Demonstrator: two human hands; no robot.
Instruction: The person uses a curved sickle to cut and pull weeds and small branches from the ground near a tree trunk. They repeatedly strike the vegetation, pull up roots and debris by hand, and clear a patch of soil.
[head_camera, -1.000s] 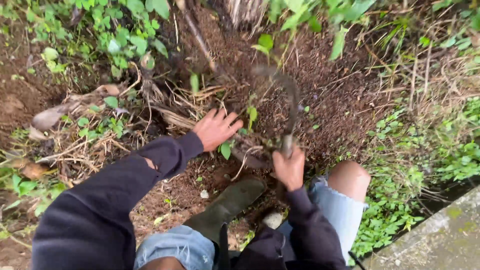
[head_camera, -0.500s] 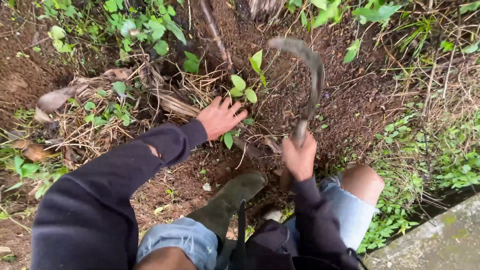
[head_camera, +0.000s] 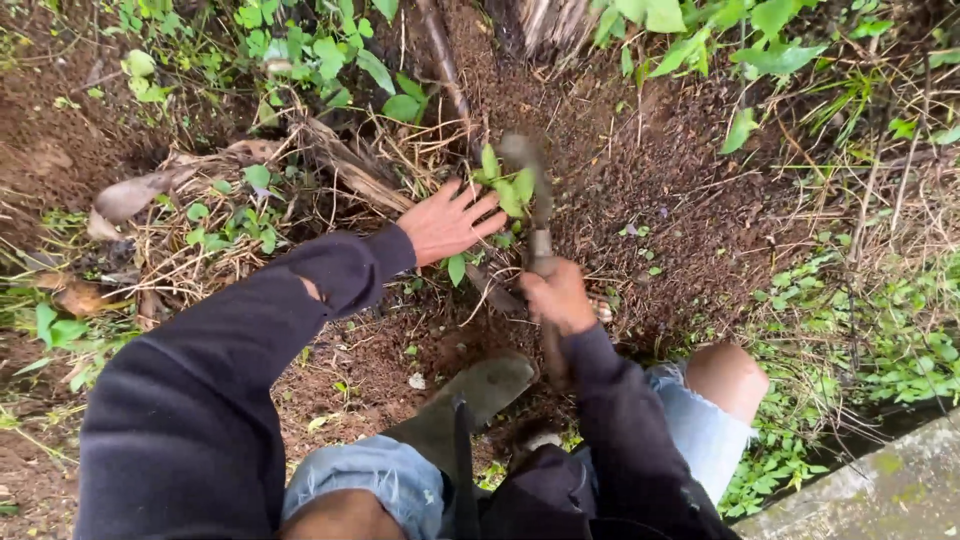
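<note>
My right hand (head_camera: 558, 295) grips the wooden handle of a sickle (head_camera: 530, 185), whose blurred curved blade is down at a small green-leafed plant (head_camera: 505, 185) in the bare brown soil. My left hand (head_camera: 450, 222) is spread flat, fingers apart, on the ground just left of that plant, its fingertips almost at the leaves. Both arms wear dark long sleeves. I am crouched, with a green rubber boot (head_camera: 470, 400) and a bare knee (head_camera: 725, 375) below the hands.
Dry stalks, dead leaves and leafy weeds (head_camera: 290, 60) lie to the left and above. Grass and low weeds (head_camera: 860, 330) cover the right side. A concrete edge (head_camera: 880, 490) runs along the bottom right corner. A thick stem base (head_camera: 545, 25) stands at the top.
The sickle, raised high to the right half a second ago, has swung down and left onto the small plant. My left hand stays spread beside the plant.
</note>
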